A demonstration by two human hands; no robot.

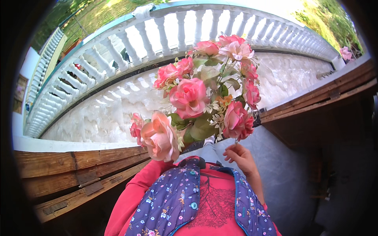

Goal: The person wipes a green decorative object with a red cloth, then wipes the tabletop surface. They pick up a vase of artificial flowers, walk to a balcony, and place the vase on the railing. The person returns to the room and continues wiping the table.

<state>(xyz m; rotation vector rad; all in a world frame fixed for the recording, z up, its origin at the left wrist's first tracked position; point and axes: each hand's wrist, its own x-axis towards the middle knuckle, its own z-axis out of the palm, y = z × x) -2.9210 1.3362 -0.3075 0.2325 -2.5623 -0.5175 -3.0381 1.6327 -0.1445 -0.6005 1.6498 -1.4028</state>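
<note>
A bouquet of pink roses (189,97), seemingly artificial, fills the space in front of my chest, with green leaves and small pale sprigs among the blooms. My right hand (241,156) is at its lower right edge. The thumb and forefinger pinch a thin sprig (236,142) under a deep pink rose (235,119); the other fingers curl loosely. A large peach-pink rose (160,137) hangs at the lower left, over the end of my left sleeve (147,177). My left hand is hidden behind the flowers, so its grip does not show.
Wooden door leaves stand on both sides, the left one (88,166) with a metal hinge (90,183) and the right one (322,94) over a dark interior. Ahead lies a marbled balcony floor (97,118), bounded by a white balustrade (161,37). A pale cloth (143,11) rests on its rail.
</note>
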